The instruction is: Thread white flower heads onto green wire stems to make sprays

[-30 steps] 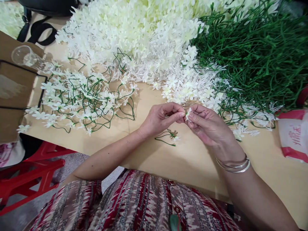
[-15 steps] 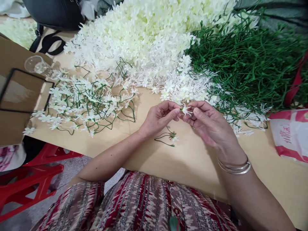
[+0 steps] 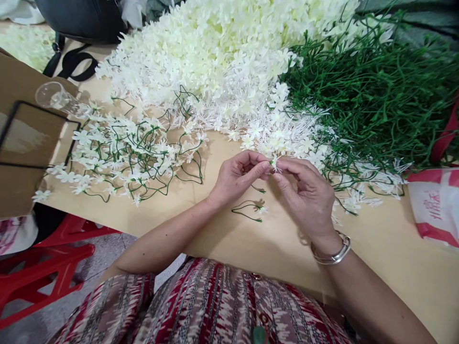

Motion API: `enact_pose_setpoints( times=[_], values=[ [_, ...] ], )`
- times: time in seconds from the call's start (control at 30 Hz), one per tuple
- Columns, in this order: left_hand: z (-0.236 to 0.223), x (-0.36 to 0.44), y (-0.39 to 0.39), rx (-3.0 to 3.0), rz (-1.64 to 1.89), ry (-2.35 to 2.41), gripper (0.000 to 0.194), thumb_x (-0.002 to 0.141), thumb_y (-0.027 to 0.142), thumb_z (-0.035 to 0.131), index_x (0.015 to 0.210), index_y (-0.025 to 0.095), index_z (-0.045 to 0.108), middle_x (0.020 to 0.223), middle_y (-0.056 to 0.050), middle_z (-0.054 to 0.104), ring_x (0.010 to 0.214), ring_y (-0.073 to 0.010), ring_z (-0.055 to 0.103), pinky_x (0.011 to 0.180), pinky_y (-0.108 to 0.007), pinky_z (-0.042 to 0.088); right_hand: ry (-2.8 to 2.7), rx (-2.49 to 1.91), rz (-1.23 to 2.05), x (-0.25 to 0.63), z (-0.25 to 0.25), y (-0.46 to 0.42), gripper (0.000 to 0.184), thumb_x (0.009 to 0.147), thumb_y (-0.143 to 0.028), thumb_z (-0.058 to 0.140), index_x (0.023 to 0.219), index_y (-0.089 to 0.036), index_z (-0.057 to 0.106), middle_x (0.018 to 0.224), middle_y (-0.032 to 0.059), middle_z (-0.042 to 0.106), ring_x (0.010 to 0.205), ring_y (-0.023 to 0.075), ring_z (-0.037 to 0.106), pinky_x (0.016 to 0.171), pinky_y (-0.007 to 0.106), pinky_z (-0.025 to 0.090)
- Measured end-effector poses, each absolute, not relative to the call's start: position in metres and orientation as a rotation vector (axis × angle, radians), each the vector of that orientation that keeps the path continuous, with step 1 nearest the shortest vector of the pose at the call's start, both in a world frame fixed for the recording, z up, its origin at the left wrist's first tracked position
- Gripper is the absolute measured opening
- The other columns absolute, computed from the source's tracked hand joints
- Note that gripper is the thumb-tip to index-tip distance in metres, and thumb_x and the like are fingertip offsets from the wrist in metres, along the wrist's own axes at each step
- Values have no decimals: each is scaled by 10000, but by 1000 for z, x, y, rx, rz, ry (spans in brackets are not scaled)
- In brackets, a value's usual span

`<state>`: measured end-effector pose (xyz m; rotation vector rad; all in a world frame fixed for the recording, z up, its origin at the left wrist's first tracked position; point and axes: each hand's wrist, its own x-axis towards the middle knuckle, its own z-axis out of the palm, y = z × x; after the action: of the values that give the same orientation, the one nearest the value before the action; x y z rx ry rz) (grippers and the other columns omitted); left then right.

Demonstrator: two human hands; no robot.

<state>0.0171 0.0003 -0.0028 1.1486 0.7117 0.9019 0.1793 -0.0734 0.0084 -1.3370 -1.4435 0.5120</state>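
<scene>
My left hand (image 3: 239,177) pinches the green artificial stem (image 3: 258,189), whose lower end pokes out beneath the fingers. At the stem's tip sits a small white artificial flower (image 3: 275,166) with thin stamens. My right hand (image 3: 309,193) is closed on that flower from the right, its thumb and forefinger against the petals; the fingertips partly hide it. Just below, a loose green stem (image 3: 247,206) with a white bloom lies on the table. To the left spreads a pile of white flowers on green stems (image 3: 132,153).
A large heap of white petals (image 3: 215,62) fills the back. Green stems (image 3: 376,95) are heaped at the right, above a red and white packet (image 3: 435,203). At the left are a cardboard box (image 3: 21,129), a clear plastic cup (image 3: 53,98) and a black bag (image 3: 82,19).
My right hand has moved left and in against the flower, turning so its fingers now cover part of it. My left hand has stayed nearly still with the stem.
</scene>
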Motion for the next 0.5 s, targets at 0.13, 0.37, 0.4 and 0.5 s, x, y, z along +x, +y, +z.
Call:
enact_pose_setpoints(
  times=[0.13,0.37,0.4,0.5],
  values=[
    [-6,18,0,1133,916,717,469,852,608,860,919,167,716,817,-26,769,749,-134,735,764,-269,630,-1419,-1359,555,174,11,-76,246,982,-227,744,1201,-332,784,1190,48,809,1146,264,758,1062,526,619],
    [-4,16,3,1153,942,749,462,851,602,861,905,165,721,780,-14,752,732,-125,719,751,-251,606,-1345,-1375,696,168,5,-79,283,1002,-249,727,1257,-362,779,1290,40,798,1245,271,744,1167,546,573],
    [-3,16,3,1155,945,748,458,854,598,860,900,164,720,774,-12,749,728,-123,715,752,-250,606,-1347,-1364,693,168,4,-79,283,1003,-245,724,1257,-355,781,1291,41,800,1242,266,747,1164,542,577],
    [-1,15,3,1167,929,733,456,855,594,860,893,163,715,767,-11,741,724,-124,709,748,-252,607,-1375,-1323,674,169,5,-77,275,1002,-230,719,1250,-331,781,1260,50,810,1203,251,761,1124,516,597]
  ],
)
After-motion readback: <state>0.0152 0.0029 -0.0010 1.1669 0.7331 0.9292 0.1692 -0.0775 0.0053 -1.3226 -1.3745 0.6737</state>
